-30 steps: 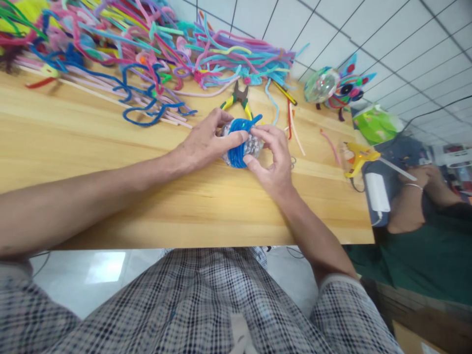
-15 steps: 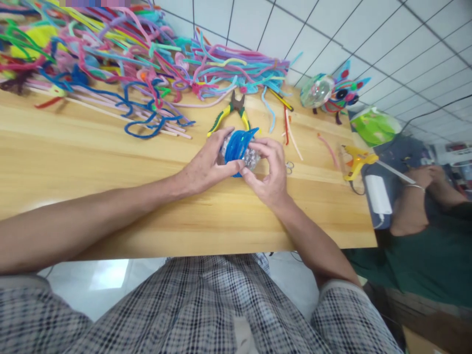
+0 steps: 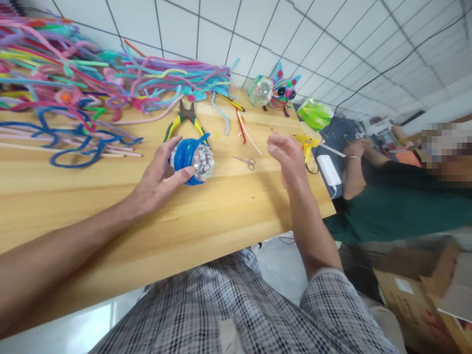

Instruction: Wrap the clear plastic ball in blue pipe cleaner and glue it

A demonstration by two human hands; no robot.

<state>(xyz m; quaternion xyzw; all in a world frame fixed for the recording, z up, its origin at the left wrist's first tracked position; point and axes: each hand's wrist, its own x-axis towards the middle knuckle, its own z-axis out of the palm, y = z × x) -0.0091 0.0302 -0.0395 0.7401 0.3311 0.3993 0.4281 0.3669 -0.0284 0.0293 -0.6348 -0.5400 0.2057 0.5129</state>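
My left hand (image 3: 158,172) is closed around a clear, glittery rounded plastic body (image 3: 205,164), its thumb pressed on the near side. Blue pipe cleaner (image 3: 184,153) is wound around that body in several turns, and one end sticks up at the top right. Off to the right, my right hand (image 3: 289,157) is raised above the table, apart from the wrapped body. Its fingers are loosely bent with nothing visible in them. Between the hands lie small scissors (image 3: 250,163). Pliers with yellow-green handles (image 3: 187,115) rest just behind the wrapped body.
Colourful pipe cleaners (image 3: 147,78) heap along the back left. A yellow glue gun (image 3: 307,143) and white box (image 3: 329,169) sit near the right edge. Behind them stand a decorated animal figure (image 3: 282,91) and a green packet (image 3: 315,114). A co-worker's arm (image 3: 356,172) is at right.
My right hand has let go of the wrapped body and moved right, towards the glue gun. My left hand still holds the body. The view has turned right, uncovering the scissors.
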